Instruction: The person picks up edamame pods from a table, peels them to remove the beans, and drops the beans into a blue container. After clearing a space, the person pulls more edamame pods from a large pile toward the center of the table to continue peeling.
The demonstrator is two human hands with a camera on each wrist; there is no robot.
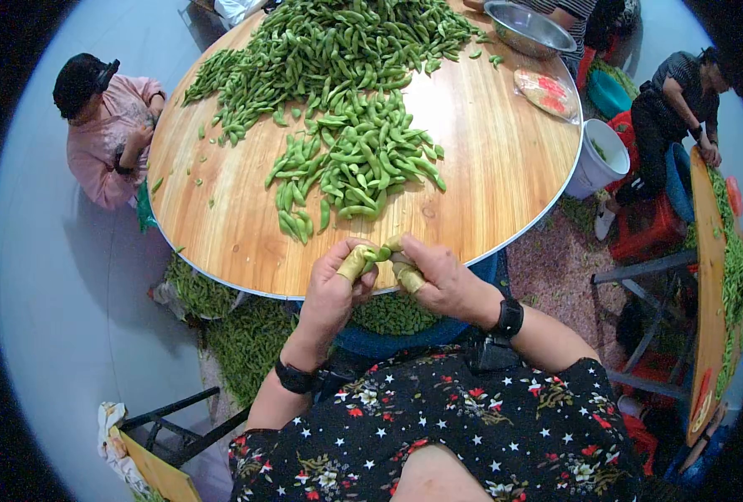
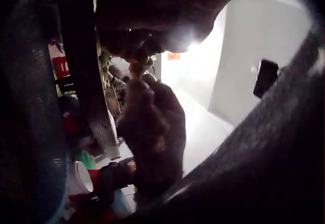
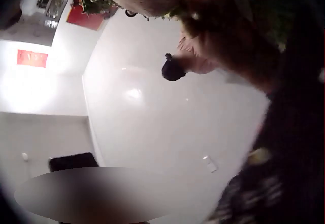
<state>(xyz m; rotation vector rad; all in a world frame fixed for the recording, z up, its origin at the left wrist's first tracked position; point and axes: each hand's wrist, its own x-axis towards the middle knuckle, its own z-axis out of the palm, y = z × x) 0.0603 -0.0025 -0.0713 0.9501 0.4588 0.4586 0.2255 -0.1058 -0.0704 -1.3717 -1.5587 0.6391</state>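
Both hands meet just over the near edge of the round wooden table (image 1: 237,243). A green pod (image 1: 376,253) lies between their fingertips, pinched from both sides. The left hand (image 1: 334,289) and the right hand (image 1: 442,280) wear pale yellowish covers on their thumbs or fingers. Beyond them a small pile of green pods (image 1: 359,159) lies on the wood, joined to a larger heap (image 1: 329,50) behind. Both wrist views are dark; the left hand (image 2: 152,127) and the right hand (image 3: 223,41) show there only as dim shapes.
A blue tub of shelled beans (image 1: 396,314) stands below the table edge. A metal bowl (image 1: 529,29) and a bagged item (image 1: 545,92) lie at the back right. A white bucket (image 1: 599,155) stands right of the table. People sit at left and right.
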